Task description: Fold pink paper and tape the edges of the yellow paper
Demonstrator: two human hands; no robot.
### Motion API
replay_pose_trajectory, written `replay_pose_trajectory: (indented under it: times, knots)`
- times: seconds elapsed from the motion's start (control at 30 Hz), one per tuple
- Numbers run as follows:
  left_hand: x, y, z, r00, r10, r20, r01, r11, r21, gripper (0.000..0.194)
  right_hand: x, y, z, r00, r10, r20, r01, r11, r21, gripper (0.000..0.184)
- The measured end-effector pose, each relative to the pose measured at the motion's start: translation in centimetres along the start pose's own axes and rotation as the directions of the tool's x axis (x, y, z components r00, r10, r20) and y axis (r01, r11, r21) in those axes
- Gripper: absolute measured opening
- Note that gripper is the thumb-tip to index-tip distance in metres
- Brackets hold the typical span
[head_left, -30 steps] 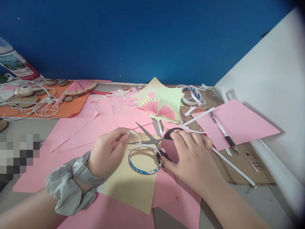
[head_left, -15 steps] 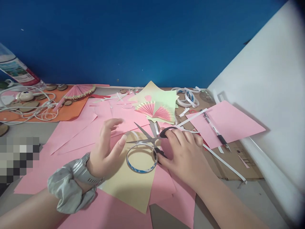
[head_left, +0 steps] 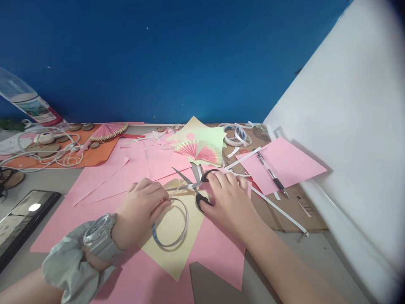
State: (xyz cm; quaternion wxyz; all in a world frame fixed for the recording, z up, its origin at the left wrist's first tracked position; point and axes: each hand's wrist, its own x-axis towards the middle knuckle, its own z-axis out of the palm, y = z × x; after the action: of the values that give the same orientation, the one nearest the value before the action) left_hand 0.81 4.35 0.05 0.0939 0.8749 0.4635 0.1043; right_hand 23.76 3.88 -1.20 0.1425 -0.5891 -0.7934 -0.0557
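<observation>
My left hand [head_left: 145, 209] pinches a thin roll of tape [head_left: 186, 226] at its upper left edge, with the ring hanging over a yellow sheet of paper [head_left: 172, 264]. My right hand [head_left: 229, 194] has its fingers through the black handles of a pair of scissors [head_left: 191, 185]. The blades are spread and point left, close above the ring and the left fingertips. Pink paper sheets [head_left: 136, 152] lie under and around both hands. Behind the scissors, a pink folded paper fan [head_left: 198, 153] rests on pale green paper [head_left: 218, 139].
On the right, a pen [head_left: 270, 171] lies on pink paper above cardboard [head_left: 291, 215]. More tape rolls [head_left: 236, 134] are at the back. To the left are a phone [head_left: 27, 223], a tangled white cable [head_left: 71, 147], another fan [head_left: 109, 131] and a tilted bottle [head_left: 36, 105].
My left hand has closed from an open pose and taken hold of the tape roll, which has shifted left and tilted. The scissors stay spread in my right hand.
</observation>
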Motion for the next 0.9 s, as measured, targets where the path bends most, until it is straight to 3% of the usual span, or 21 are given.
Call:
replay_pose_trajectory:
  times: [0.13, 0.33, 0.43, 0.5, 0.67, 0.77, 0.9]
  knots:
    - [-0.8, -0.1, 0.3, 0.996, -0.020, 0.081, 0.032, 0.990, -0.141, 0.022, 0.3, 0.9, 0.2, 0.998, 0.062, 0.009, -0.062, 0.998, 0.012, 0.031]
    - [-1.6, -1.0, 1.2, 0.997, -0.066, -0.044, 0.051, 0.958, -0.284, 0.015, 0.3, 2.5, -0.5, 0.995, 0.046, 0.092, -0.054, 0.994, 0.093, 0.029]
    - [-1.6, -1.2, 1.4, 0.995, -0.085, -0.054, 0.058, 0.921, -0.385, 0.012, 0.2, 4.0, -1.4, 0.985, 0.043, 0.168, -0.064, 0.990, 0.124, 0.023]
    - [-1.6, -1.4, 1.4, 0.992, -0.121, -0.030, 0.096, 0.897, -0.431, 0.011, 0.2, 5.1, -2.2, 0.960, 0.102, 0.262, -0.143, 0.979, 0.143, 0.019]
    - [-1.8, -1.8, 1.6, 0.990, -0.138, 0.010, 0.122, 0.835, -0.536, 0.013, -0.1, 6.7, -4.5, 0.828, 0.344, 0.442, -0.412, 0.909, 0.064, 0.016]
    - [-1.6, -1.9, 1.7, 0.990, -0.139, 0.020, 0.124, 0.797, -0.592, 0.013, 0.2, 6.7, -5.2, 0.798, 0.375, 0.471, -0.400, 0.915, -0.052, 0.017]
    - [-1.5, -1.9, 1.7, 0.988, -0.152, 0.039, 0.141, 0.754, -0.641, 0.013, 1.4, 6.9, -4.9, 0.804, 0.374, 0.462, -0.335, 0.927, -0.167, 0.015]
